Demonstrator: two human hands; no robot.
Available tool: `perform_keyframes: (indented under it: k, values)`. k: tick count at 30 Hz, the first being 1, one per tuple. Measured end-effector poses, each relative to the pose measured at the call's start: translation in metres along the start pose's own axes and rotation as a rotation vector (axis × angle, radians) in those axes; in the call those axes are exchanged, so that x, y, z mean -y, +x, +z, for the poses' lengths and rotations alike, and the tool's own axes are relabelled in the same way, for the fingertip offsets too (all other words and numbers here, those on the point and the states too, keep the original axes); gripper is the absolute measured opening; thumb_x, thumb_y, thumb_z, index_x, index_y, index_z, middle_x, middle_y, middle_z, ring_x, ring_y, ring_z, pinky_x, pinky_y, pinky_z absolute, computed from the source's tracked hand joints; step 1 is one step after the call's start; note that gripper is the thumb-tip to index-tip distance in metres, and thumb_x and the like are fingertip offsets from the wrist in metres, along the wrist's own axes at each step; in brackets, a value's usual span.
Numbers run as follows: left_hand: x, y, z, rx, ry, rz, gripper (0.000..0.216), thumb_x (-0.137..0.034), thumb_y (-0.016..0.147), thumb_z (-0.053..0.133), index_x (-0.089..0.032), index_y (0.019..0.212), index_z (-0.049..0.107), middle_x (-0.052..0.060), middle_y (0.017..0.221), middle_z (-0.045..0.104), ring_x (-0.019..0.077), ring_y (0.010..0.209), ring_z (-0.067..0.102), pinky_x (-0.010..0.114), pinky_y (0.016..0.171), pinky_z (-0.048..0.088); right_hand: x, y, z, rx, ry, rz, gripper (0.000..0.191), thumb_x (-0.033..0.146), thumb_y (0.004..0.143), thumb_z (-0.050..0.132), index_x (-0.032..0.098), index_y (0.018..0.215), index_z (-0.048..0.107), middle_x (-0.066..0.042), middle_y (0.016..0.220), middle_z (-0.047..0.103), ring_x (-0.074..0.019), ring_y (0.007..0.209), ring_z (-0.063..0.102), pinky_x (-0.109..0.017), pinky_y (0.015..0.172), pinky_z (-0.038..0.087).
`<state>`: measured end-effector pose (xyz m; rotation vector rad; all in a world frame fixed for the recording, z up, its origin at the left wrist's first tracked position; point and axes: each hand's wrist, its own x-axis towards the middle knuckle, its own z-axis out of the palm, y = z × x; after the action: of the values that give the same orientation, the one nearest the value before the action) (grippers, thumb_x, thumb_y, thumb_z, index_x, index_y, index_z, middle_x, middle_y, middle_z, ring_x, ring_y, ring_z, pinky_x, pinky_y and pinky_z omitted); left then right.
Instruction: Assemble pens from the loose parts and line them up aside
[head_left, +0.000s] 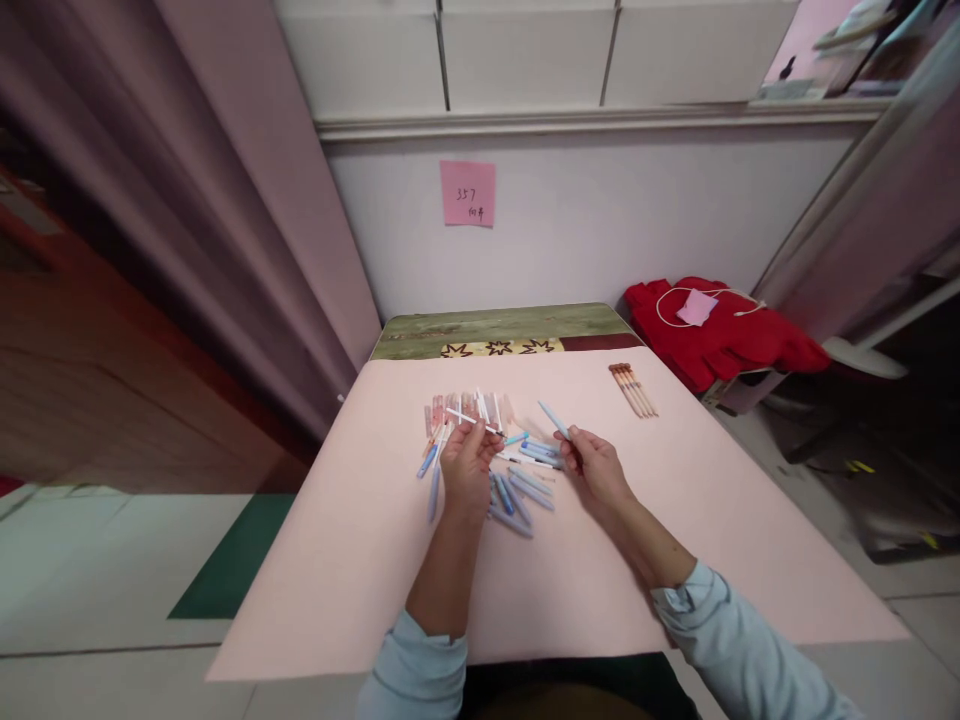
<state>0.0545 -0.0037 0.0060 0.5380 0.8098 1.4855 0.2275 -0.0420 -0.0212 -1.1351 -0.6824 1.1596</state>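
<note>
My left hand [468, 462] is closed on a thin white pen refill [459, 414] with a dark end, held slanting above the table. In my right hand [597, 464], fingers pinched, a light blue pen barrel [552, 416] points up and to the left. The refill and the barrel are apart. Between and below the hands lies a loose pile of blue pen parts [516, 498]. Behind my left hand, pale pink and clear pen parts [441, 410] stand out in a rough row. Some parts are hidden by my left hand.
Several pens with brown tops [631, 388] lie side by side at the right. A pale pink sheet [360, 560] covers most of the table. Red cloth [720, 335] with a white cable lies beyond the right edge. A pink note [468, 194] is on the wall.
</note>
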Motion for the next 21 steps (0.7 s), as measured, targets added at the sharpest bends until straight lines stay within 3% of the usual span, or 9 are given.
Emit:
perform_keyframes:
  k: [5,11,15,21]
  values:
    - [0.011,-0.001,-0.012,0.059,0.006,-0.013,0.027,-0.030,0.069,0.079,-0.014,0.081,0.061,0.005,0.079,0.070,0.0116,0.066,0.066,0.025,0.065,0.055,-0.013,0.000,-0.004,-0.015,-0.011,-0.078,0.039,0.055,0.080,0.065,0.016,0.076,0.069,0.001,0.058,0.054,-0.0078,0.047,0.034,-0.023,0.045,0.028]
    - [0.009,-0.004,-0.018,0.140,0.035,0.012,0.021,-0.031,0.076,0.073,-0.014,0.083,0.064,0.006,0.083,0.072,0.0128,0.068,0.067,0.027,0.066,0.057,0.001,-0.008,-0.010,-0.035,-0.153,-0.170,0.030,0.046,0.077,0.071,0.018,0.089,0.069,-0.001,0.071,0.062,-0.0097,0.054,0.043,-0.023,0.050,0.035]
    - [0.008,-0.009,-0.016,0.160,0.054,0.015,0.019,-0.031,0.077,0.073,-0.014,0.083,0.065,0.005,0.082,0.071,0.0125,0.066,0.067,0.025,0.062,0.057,0.009,-0.009,-0.017,-0.059,-0.284,-0.211,0.028,0.041,0.076,0.072,0.018,0.091,0.069,-0.001,0.069,0.061,-0.0113,0.057,0.046,-0.025,0.054,0.039]
    - [0.008,-0.009,-0.014,0.132,0.064,0.041,0.020,-0.031,0.076,0.074,-0.014,0.084,0.066,0.006,0.083,0.073,0.0127,0.069,0.068,0.025,0.065,0.058,0.008,-0.014,-0.013,0.116,-0.319,-0.149,0.025,0.040,0.076,0.070,0.018,0.087,0.067,0.000,0.067,0.059,-0.0110,0.057,0.045,-0.024,0.053,0.037]
